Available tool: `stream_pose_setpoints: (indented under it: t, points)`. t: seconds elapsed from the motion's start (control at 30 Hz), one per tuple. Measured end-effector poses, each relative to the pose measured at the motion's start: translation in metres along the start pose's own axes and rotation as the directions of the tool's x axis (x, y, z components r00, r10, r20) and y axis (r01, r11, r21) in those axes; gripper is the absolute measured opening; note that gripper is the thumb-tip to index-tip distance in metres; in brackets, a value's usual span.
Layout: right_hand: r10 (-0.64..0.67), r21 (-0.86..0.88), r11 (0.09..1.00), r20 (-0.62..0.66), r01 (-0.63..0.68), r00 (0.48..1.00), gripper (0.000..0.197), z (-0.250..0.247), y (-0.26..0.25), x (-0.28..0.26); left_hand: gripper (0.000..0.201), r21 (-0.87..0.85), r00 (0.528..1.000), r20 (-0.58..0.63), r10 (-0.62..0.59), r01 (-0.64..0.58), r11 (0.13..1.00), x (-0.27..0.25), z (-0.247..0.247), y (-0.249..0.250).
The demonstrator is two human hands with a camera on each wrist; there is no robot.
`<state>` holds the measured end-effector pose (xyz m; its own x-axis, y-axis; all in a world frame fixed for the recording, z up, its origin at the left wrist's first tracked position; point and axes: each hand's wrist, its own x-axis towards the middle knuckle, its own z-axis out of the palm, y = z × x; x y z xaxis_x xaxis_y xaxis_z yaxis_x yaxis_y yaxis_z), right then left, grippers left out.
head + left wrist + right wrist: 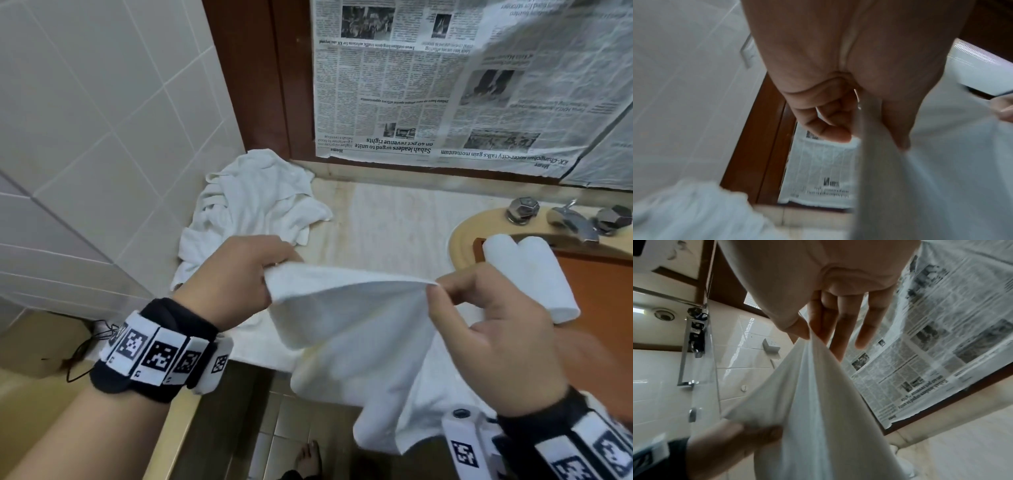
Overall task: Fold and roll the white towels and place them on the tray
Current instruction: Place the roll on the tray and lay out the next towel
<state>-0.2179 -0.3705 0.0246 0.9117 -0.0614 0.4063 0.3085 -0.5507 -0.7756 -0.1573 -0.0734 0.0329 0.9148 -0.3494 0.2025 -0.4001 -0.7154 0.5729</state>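
Progress looks partial: one rolled towel (534,274) already lies on the tray (603,284), while a heap of unfolded towels (253,209) waits on the counter (387,219). Left hand (236,274) and right hand (489,339) each pinch a corner of the held towel (349,318), spread in the air, not yet folded.

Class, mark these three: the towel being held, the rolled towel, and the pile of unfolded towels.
held towel (342,308), head view, on its flat upper panel.
rolled towel (534,274), head view, on the roll's side.
pile of unfolded towels (253,202), head view, on its crumpled middle.
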Motion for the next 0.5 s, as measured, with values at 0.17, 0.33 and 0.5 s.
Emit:
stream_pose_setpoints:
  t: [0.17, 0.33, 0.5]
  points:
    - [0.083, 0.052, 0.995, 0.023, -0.085, 0.996, 0.007, -0.020, 0.033, -0.014, 0.013, -0.356, 0.958, 0.046, -0.284, 0.282, 0.891, -0.021, 0.046, -0.023]
    - [0.292, -0.001, 0.956, 0.090, -0.293, 0.952, 0.020, -0.022, 0.070, -0.039, 0.025, -0.604, 0.952, 0.065, -0.299, 0.276, 0.747, -0.024, 0.077, 0.021]
    - [0.322, -0.047, 0.944, 0.337, -0.326, 0.885, 0.064, -0.015, 0.080, -0.066, 0.019, -0.510, 0.977, 0.079, -0.200, 0.212, 0.833, -0.022, 0.073, 0.063]
